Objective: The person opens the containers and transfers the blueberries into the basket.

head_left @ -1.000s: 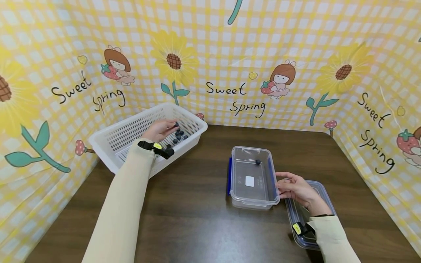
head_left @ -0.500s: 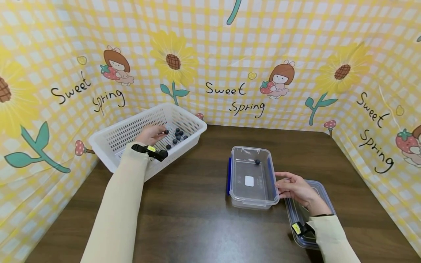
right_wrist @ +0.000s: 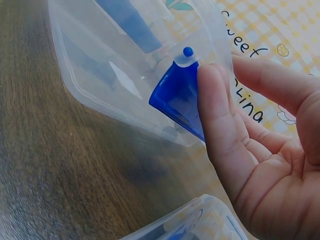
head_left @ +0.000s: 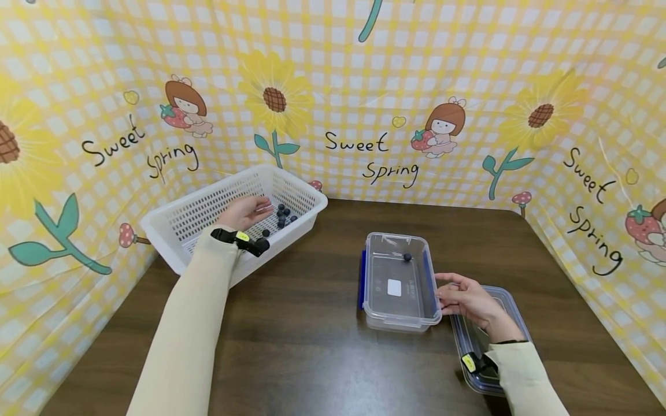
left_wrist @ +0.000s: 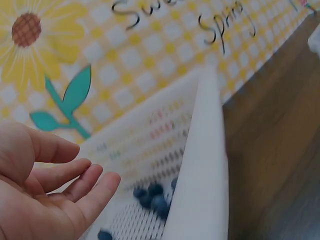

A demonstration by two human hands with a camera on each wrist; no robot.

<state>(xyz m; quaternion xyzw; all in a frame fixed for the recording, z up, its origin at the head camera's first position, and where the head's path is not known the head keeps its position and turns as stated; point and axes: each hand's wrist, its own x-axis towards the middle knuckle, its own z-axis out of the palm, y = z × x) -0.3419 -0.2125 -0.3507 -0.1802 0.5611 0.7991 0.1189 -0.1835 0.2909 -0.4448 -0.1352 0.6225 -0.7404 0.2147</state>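
My left hand [head_left: 244, 212] hovers inside the white perforated basket [head_left: 307, 222], at its middle. In the left wrist view, the fingers [left_wrist: 102, 192] are apart and loosely bent, with no berry visible between them. Several blueberries [left_wrist: 160, 205] lie on the basket floor just beyond the fingertips. My right hand [head_left: 470, 300] touches the right side of a clear plastic container [head_left: 400, 318]. Seen from the right wrist, a digit rests against the container's blue side latch [right_wrist: 176, 92]. One blueberry [head_left: 407, 257] sits inside the container near its far end.
A clear lid-like piece [head_left: 502, 297] lies on the dark wooden table [head_left: 307, 352], partly beneath my right hand and forearm. A yellow checked cloth [head_left: 354, 110] with printed flowers surrounds the table at the back and sides.
My left hand moved left and down within the basket, then slightly right. A blueberry seen earlier at its fingertips no longer shows there. The right hand and container stayed put.
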